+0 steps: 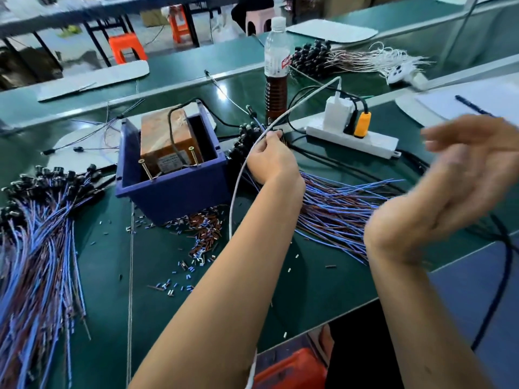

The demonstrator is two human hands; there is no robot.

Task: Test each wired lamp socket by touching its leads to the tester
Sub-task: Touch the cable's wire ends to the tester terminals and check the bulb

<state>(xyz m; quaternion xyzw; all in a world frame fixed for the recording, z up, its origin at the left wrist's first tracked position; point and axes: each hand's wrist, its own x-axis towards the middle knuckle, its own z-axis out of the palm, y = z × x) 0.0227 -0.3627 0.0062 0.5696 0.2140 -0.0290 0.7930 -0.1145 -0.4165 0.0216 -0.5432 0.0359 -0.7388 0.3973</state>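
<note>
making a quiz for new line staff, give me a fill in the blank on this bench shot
1. The tester sits inside a ____ plastic bin.
2. The left hand reaches into the socket pile while the right hand holds ____.
3. The plug in the power strip beside the white charger is ____.

Missing: blue; nothing; orange

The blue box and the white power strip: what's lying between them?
In the head view, a cluster of black lamp sockets, gripped by the left hand, lies between the blue box and the power strip.

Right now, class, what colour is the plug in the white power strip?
Orange plug, clearest in the head view.
</note>
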